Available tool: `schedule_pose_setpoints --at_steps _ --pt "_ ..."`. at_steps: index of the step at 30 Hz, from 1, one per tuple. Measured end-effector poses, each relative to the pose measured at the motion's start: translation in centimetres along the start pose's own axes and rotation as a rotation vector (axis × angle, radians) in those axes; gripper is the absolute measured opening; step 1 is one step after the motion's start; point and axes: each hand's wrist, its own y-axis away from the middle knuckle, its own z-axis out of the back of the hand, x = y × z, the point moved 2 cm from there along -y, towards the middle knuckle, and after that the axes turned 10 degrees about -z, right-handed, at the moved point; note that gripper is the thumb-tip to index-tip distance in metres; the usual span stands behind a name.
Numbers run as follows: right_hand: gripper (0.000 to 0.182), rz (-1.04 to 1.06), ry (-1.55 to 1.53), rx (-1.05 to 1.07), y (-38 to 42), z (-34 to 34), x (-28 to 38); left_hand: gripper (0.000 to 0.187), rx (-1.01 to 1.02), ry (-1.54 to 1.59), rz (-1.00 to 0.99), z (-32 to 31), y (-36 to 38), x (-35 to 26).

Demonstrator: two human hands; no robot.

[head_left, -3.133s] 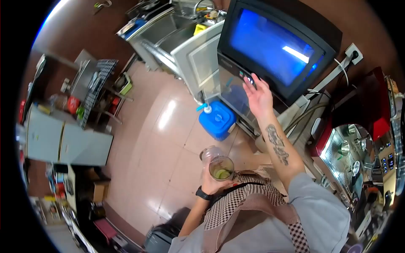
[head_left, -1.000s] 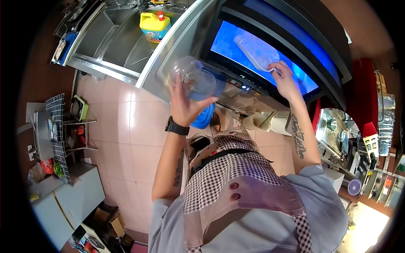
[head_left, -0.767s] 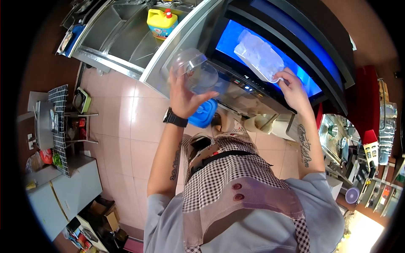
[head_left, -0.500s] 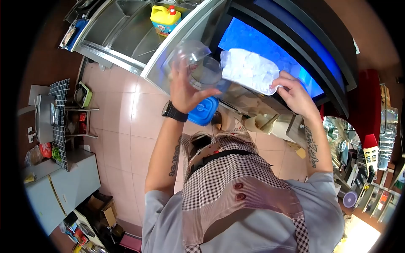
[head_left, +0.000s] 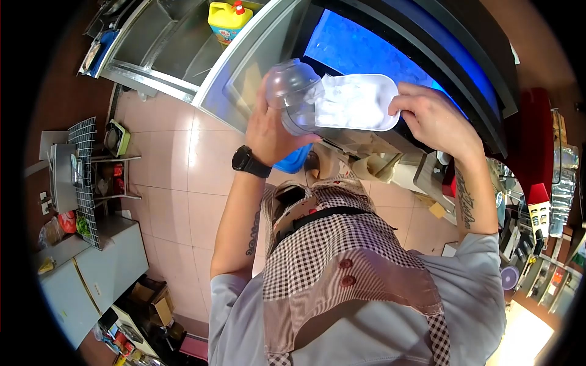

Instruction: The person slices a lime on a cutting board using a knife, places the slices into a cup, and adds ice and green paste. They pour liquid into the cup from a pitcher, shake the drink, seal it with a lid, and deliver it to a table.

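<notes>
My left hand (head_left: 267, 128) is wrapped round a clear plastic cup-like container (head_left: 292, 85) with a rounded end, held tilted with its opening toward the right. In my right hand (head_left: 430, 116) is the end of a white ice scoop (head_left: 391, 88), gripped between thumb and fingers. Ice (head_left: 351, 104) fills the scoop. The scoop's front edge meets the mouth of the container, and some ice shows at that edge. Just beyond both hands, an ice bin (head_left: 366, 52) glows blue, with ice inside. My fingers partly hide the container's side.
A white-edged open door or lid panel (head_left: 229, 73) stands left of the bin. Behind it, a yellow jug (head_left: 227, 23) sits in the metal sink (head_left: 177, 43). A blue lid or box (head_left: 294, 160) is below my left hand. Crowded shelves (head_left: 549, 287) line the right.
The scoop has shifted slightly left and levelled out, its front edge now at the container's mouth. The container has come closer to it. My right hand has turned and moved slightly up.
</notes>
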Motion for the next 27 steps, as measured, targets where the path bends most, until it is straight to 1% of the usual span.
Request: schedule_pose_setpoints --at_steps 3,9,12,15,21,24,26,27 --pt "0.016 0.000 0.001 -0.002 0.0 0.1 0.0 0.138 -0.002 -0.026 -0.046 0.1 0.2 0.3" --pt "0.016 -0.017 -0.012 -0.032 0.5 0.3 -0.1 0.137 0.022 -0.071 0.017 -0.3 1.0 0.9" --pt "0.018 -0.015 -0.039 -0.050 0.4 0.2 -0.2 0.139 -0.027 -0.042 0.019 -0.6 1.3 1.2" --pt "0.019 -0.017 -0.074 -0.055 0.4 0.1 -0.4 0.141 -0.055 -0.048 -0.043 -0.4 1.1 1.3" --pt "0.020 -0.028 -0.088 -0.066 0.3 0.1 -0.6 0.141 -0.015 -0.144 -0.052 -0.2 0.2 1.0" --pt "0.021 -0.048 -0.083 -0.098 0.8 0.0 -0.6 0.142 -0.061 -0.124 -0.105 -0.7 0.2 1.2" --pt "0.022 -0.071 -0.077 -0.126 1.1 0.1 -0.5 0.140 -0.054 -0.062 -0.010 -1.1 0.5 1.5" --pt "0.022 -0.111 -0.123 -0.141 1.5 0.0 -0.8 0.139 -0.070 -0.007 0.031 -1.4 0.8 1.6"
